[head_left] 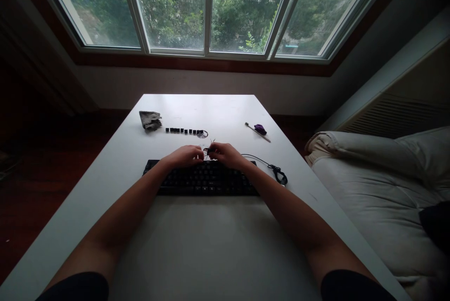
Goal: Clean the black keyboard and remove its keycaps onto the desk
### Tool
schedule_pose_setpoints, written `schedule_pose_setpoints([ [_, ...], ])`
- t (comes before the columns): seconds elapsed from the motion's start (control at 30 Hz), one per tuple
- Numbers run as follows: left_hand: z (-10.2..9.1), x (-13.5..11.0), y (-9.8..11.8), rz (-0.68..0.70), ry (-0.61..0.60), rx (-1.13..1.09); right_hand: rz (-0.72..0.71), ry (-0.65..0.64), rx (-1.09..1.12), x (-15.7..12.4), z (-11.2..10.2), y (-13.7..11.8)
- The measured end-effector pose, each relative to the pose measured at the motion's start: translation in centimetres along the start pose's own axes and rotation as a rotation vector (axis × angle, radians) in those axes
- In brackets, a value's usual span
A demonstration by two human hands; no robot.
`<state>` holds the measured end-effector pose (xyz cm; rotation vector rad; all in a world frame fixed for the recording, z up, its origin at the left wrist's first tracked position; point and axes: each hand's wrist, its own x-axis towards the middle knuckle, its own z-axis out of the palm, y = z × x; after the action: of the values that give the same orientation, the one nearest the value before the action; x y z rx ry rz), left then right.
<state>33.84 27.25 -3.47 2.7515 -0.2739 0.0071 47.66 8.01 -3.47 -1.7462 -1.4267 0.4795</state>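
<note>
A black keyboard (207,181) lies across the white table, with both my forearms over it. My left hand (188,154) is at its far edge, fingers curled together; what they hold, if anything, is too small to make out. Close beside it, my right hand (227,153) pinches a small black piece (211,150) that looks like a keycap. Thin wires (213,141) stick up by its fingertips. Beyond the hands, black keycaps (182,131) stand in a row, with a thin round loop (202,134) at the row's right end.
A crumpled grey cloth (150,120) lies at the table's far left. At the far right are a thin brush (258,132) and a purple bundle (260,128). The bundled keyboard cable (279,174) rests on the right. A pale sofa (372,174) stands beside the white table (211,244).
</note>
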Motion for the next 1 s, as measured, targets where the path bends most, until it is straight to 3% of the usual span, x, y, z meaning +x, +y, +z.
schedule_pose_setpoints([
  [0.33,0.7,-0.3,0.2,0.022,0.053,0.028,-0.173,0.099,-0.194,-1.1,1.5,-0.4],
  [0.73,0.8,0.0,1.3,-0.037,0.025,-0.046,-0.095,0.197,-0.107,-2.1,1.6,0.0],
  [1.0,0.9,0.1,1.6,-0.101,0.025,-0.048,0.026,0.21,0.187,-1.6,1.0,1.1],
])
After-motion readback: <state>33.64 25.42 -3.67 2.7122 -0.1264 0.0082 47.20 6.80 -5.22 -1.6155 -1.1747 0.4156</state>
